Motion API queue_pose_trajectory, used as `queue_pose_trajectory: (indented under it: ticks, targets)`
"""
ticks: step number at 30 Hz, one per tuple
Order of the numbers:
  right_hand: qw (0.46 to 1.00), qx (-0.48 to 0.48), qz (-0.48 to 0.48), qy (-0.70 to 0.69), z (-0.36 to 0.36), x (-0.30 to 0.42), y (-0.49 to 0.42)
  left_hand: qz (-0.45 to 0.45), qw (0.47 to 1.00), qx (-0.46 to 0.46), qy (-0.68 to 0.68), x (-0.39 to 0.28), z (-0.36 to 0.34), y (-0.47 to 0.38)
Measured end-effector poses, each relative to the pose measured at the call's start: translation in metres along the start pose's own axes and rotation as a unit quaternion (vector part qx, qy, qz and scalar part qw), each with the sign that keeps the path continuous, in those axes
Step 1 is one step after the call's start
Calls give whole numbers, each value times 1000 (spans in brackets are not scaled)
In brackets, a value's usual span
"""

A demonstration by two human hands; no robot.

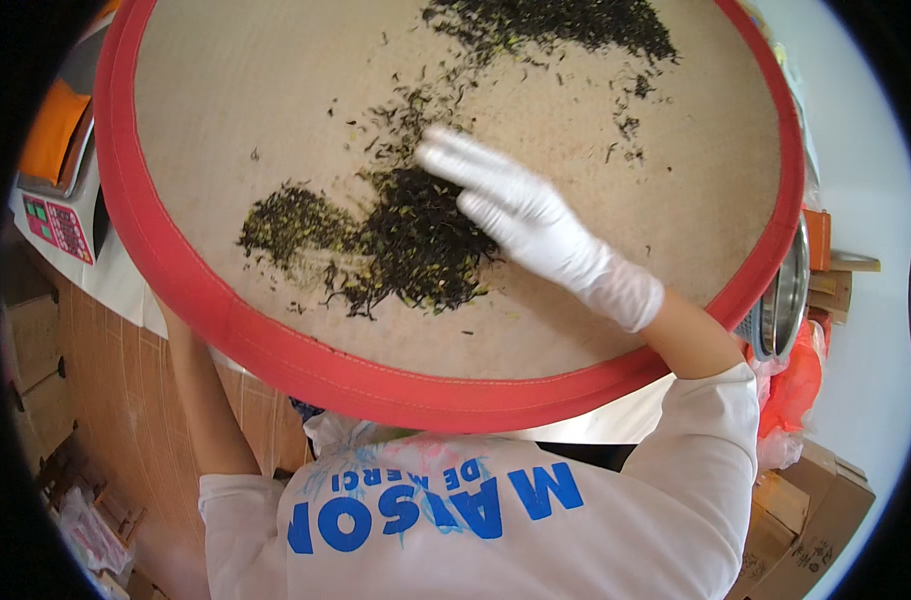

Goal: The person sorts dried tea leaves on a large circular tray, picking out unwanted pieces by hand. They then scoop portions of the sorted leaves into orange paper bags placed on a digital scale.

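Note:
A large round tray with a red cloth rim (200,307) spans the view before me. On its tan surface lie loose dark, curled dried leaves, probably tea: a middle pile (425,251), a smaller green-flecked heap (290,225) to its left and a larger pile (575,22) at the far side. My right hand (534,217), in a thin white glove, is flat with its fingers extended over the upper right edge of the middle pile; it is slightly blurred and grips nothing visible. My left forearm reaches under the tray's left rim, which hides my left hand.
At the left, a scale with a red keypad (66,229) holds an orange packet (56,131) on its pan. To the right stand a round metal vessel (791,285), red plastic bags (797,382) and cardboard boxes (823,510). Brown boxes (35,337) line the lower left.

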State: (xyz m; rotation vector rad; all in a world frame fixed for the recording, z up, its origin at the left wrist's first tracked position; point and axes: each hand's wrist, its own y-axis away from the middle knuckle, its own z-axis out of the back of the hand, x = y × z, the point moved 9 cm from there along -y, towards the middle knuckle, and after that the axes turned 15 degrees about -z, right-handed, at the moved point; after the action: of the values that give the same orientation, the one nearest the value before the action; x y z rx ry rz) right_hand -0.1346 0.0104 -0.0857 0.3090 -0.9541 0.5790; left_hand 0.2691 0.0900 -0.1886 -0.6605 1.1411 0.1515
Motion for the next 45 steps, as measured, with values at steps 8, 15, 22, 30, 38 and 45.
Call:
queue_pose_trajectory:
  ticks: [8,15,22,30,38,45]
  targets:
    - [912,-67,-399,-65,54,-74,23,7,1000,-6,10,-9,1,0]
    - [897,27,-359,-255,2,-57,21,9,1000,-6,10,-10,-1,-1]
    - [914,-21,-308,-264,40,-49,11,8,1000,-7,12,-9,-3,-3]
    - [963,60,-216,151,19,-27,31,15,1000,-5,19,-3,-7,0]
    - [968,35,-227,99,5,-34,31,16,999,-3,27,-3,-10,1]
    - [840,158,-351,-382,-3,-43,34,16,999,-5,28,-6,-8,2]
